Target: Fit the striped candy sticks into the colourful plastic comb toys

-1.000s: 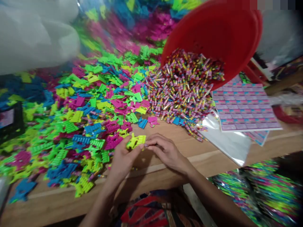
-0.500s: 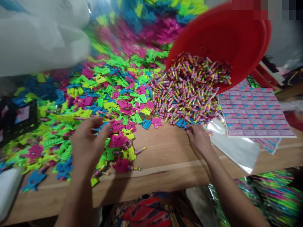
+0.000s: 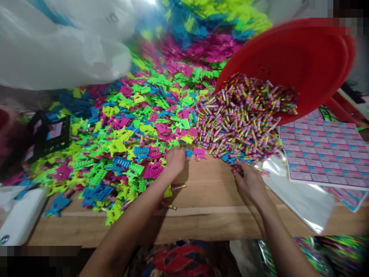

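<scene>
Neon plastic comb-shaped clips (image 3: 121,154) in green, yellow, pink and blue lie in a wide heap across the wooden table (image 3: 207,227). Beside them is a dense heap of small pink-and-yellow striped tubes (image 3: 239,119), spilling from a tilted red plastic basin (image 3: 291,61). My left hand (image 3: 175,163) rests with its fingers down among the clips, next to a blue one. My right hand (image 3: 248,182) touches the front edge of the tube heap. Neither hand shows clearly whether it grips anything.
A printed sheet of pink-and-blue labels (image 3: 325,152) lies on a transparent plastic sheet (image 3: 296,196) at the right. A white plastic bag (image 3: 57,50) bulges at the upper left, near a black crate (image 3: 49,134). Shiny striped foil (image 3: 325,254) sits below the table's right edge.
My left hand has moved right from the clips towards the tube heap's edge. My right hand stays near that edge. The whole view has shifted slightly, with the table contents further right.
</scene>
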Demonstrator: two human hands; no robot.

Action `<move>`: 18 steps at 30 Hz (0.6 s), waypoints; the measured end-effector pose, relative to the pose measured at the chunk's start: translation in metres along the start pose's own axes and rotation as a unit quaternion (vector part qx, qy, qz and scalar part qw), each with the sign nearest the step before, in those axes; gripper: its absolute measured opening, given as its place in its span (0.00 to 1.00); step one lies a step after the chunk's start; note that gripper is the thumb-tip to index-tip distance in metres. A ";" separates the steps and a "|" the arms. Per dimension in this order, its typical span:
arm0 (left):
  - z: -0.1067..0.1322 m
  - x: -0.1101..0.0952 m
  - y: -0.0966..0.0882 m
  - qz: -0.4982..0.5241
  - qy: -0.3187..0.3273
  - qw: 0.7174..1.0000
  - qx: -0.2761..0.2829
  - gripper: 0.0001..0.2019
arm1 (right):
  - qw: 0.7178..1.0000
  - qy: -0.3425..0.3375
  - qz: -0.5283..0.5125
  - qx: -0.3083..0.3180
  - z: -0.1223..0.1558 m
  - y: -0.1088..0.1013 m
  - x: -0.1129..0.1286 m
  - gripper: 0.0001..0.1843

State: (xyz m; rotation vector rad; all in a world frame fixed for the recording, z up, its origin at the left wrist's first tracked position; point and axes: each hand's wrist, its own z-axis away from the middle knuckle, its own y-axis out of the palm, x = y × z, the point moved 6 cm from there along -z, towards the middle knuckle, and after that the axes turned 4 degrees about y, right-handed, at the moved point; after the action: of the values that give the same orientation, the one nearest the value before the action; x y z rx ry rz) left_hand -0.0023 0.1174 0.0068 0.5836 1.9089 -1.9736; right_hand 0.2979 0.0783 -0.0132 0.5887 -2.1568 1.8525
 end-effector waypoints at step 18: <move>0.067 -0.022 0.021 0.680 -0.174 0.711 0.035 0.20 | 0.886 0.000 -0.442 0.140 0.013 0.030 0.124 0.12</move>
State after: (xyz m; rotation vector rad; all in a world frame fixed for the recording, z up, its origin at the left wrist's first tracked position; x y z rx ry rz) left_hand 0.0237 0.0489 0.0007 1.0845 0.6338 -0.9780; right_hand 0.1752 0.0508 0.0116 1.3446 -1.2284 1.5795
